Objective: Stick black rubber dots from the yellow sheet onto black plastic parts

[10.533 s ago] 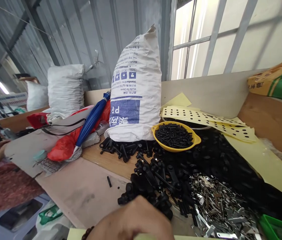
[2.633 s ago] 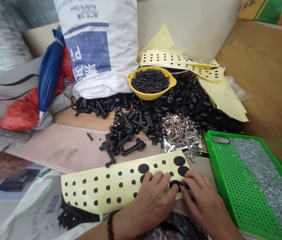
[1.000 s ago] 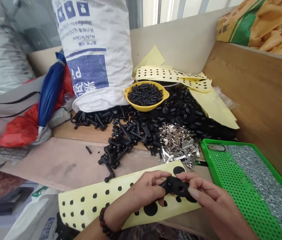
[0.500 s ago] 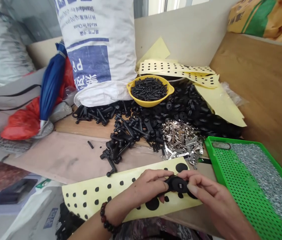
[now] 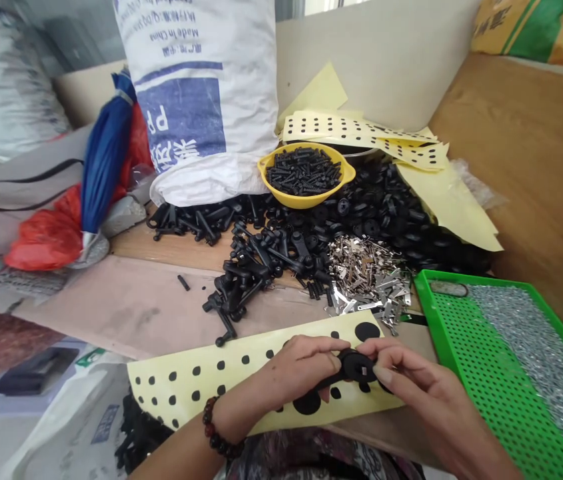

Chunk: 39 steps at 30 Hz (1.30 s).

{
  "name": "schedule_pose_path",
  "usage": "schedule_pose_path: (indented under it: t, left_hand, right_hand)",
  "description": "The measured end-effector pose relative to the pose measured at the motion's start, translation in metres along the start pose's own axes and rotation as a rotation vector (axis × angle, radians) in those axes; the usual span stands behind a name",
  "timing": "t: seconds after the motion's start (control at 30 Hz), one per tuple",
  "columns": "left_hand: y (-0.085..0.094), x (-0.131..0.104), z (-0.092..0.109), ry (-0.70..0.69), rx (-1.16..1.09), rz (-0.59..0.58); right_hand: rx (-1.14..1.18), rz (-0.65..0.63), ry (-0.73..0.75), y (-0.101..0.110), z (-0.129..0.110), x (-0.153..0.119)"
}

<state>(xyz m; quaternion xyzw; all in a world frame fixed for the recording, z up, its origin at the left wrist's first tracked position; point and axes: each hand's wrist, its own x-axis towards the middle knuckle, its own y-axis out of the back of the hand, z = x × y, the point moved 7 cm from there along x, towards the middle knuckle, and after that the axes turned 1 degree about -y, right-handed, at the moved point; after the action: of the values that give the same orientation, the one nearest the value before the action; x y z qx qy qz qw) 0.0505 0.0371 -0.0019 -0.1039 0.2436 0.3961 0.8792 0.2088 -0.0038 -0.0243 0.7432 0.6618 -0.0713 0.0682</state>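
Note:
Between my two hands is a black plastic part [image 5: 356,366] with a round disc end and a small bright metal bit in its face. My left hand [image 5: 304,367], a beaded bracelet on its wrist, is closed on the part's left side. The thumb and fingers of my right hand [image 5: 406,373] pinch the disc's right edge. Underneath lies a yellow sheet [image 5: 231,387] of black stickers, small dots and a few large circles. Just beyond it are a heap of small metal clips [image 5: 366,270] and loose black crank-shaped parts [image 5: 241,280].
A yellow bowl [image 5: 306,199] of black ribbed pieces stands behind the heaps. Black round parts [image 5: 406,220] are piled beside it. At right sits a green perforated tray [image 5: 476,360] with tiny metal pieces. A white sack [image 5: 246,87] and a blue umbrella [image 5: 104,157] stand at the back left.
The disc has turned slightly in my fingers, both hands keeping hold of the part. The whole view has shifted a little; the heaps and containers look the same.

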Motion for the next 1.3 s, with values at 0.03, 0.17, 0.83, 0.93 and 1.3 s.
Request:
schedule_pose_path:
  t: [0.03, 0.17, 0.83, 0.93, 1.3]
  left_hand:
    - [0.0, 0.001, 0.0, -0.005, 0.005, -0.004]
    - [-0.002, 0.006, -0.005, -0.035, 0.021, -0.015]
    - [-0.004, 0.006, -0.011, -0.133, 0.029, 0.028]
    - [-0.005, 0.007, -0.015, -0.087, 0.03, 0.014]
    - [-0.006, 0.002, -0.014, -0.097, -0.097, 0.141]
  right_hand:
    - [-0.014, -0.01, -0.002, 0.001, 0.001, 0.001]
    - [-0.041, -0.012, 0.004, 0.001, 0.003, 0.001]
    - [-0.028, -0.004, -0.011, -0.014, -0.003, -0.003]
    - [-0.009, -0.06, 0.015, -0.018, 0.003, -0.004]
    - [0.141, -0.005, -0.076, -0.014, 0.013, -0.011]
